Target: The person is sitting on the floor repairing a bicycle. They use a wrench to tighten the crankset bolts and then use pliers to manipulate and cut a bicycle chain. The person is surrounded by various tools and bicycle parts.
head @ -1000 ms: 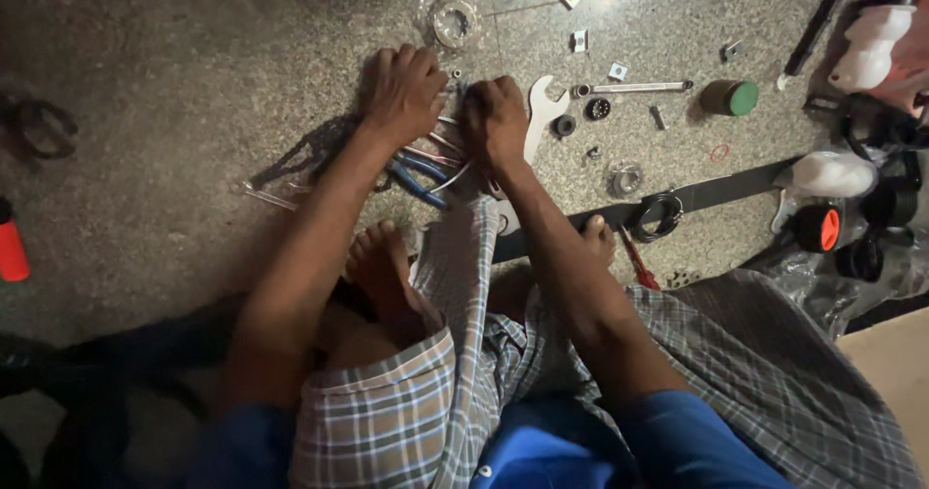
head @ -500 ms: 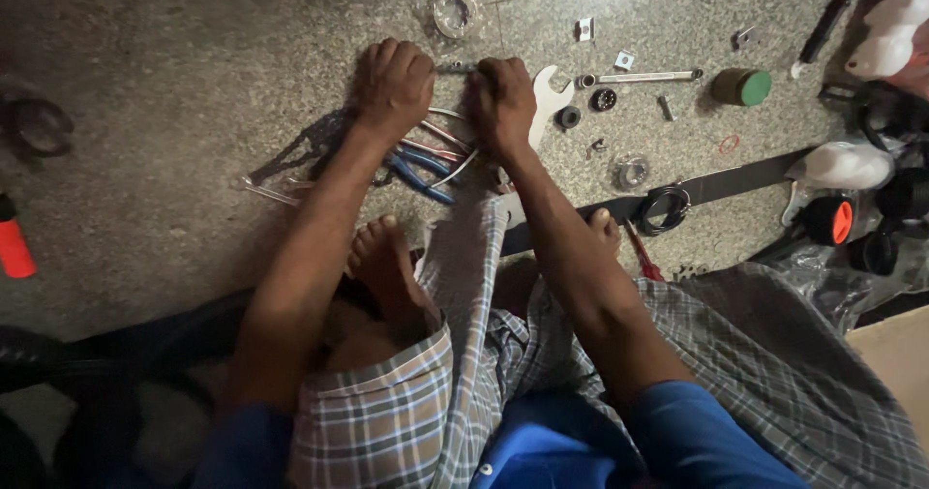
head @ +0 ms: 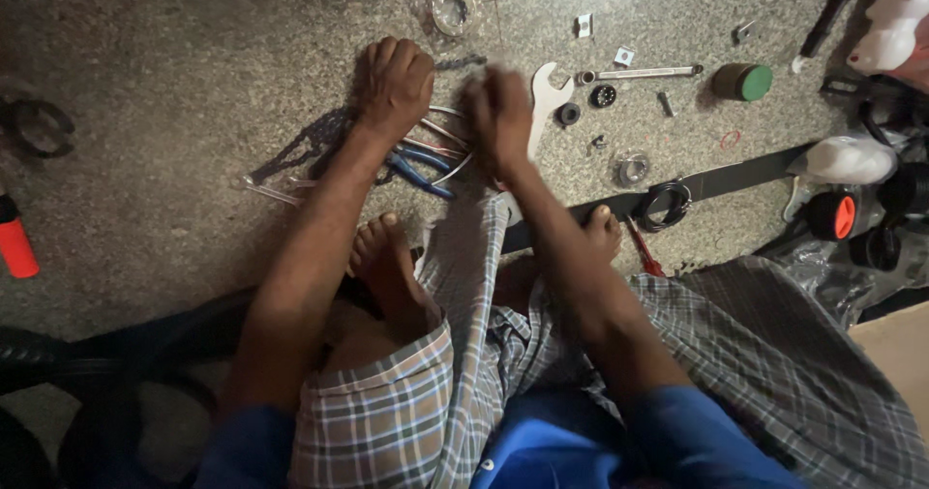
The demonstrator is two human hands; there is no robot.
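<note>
I sit on a speckled stone floor with both arms stretched forward. My left hand [head: 395, 81] is curled down over a dark bicycle chain [head: 310, 146] and thin metal wires on the floor. My right hand [head: 498, 117] is blurred, fingers closed, just right of the left hand; what it holds is hidden. Blue-handled pliers [head: 421, 165] lie under and between the two hands. A flat silver spanner [head: 544, 97] lies right beside my right hand. My bare feet rest below the hands.
Small parts lie scattered at the back right: a long silver wrench [head: 644, 71], a bearing ring [head: 568, 115], a green-capped container [head: 743, 82], a clear bag with a ring [head: 453, 7]. A black strap [head: 745, 175] crosses right. A red object [head: 14, 242] stands at left.
My right hand has shifted slightly right and down and is now motion-blurred. My left hand stays pressed on the chain and wires. The view has drifted a little.
</note>
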